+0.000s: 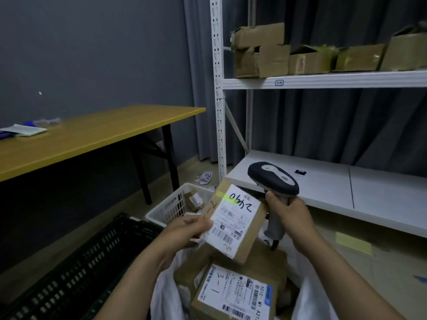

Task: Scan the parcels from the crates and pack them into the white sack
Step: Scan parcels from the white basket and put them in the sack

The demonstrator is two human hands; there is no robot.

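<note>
Your left hand [184,229] has its fingers [201,224] clamped on the cardboard parcel [248,241] at its left edge, above the white sack [165,296]. The parcel's white label [233,215], handwritten in black, faces you. Your right hand [293,218] grips the barcode scanner [272,179] beside it.

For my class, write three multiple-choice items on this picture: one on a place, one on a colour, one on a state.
1. The parcel marked 3-1 lies: A on the table; B in the white sack; C on the top shelf.
2. The crate at far left is: A black; B red; C blue.
3. The right hand: A hangs empty; B rests flat; C grips the scanner.
Key: B, sack cloth surrounds it; A, dark mesh walls; C, fingers curl round its handle.
</note>
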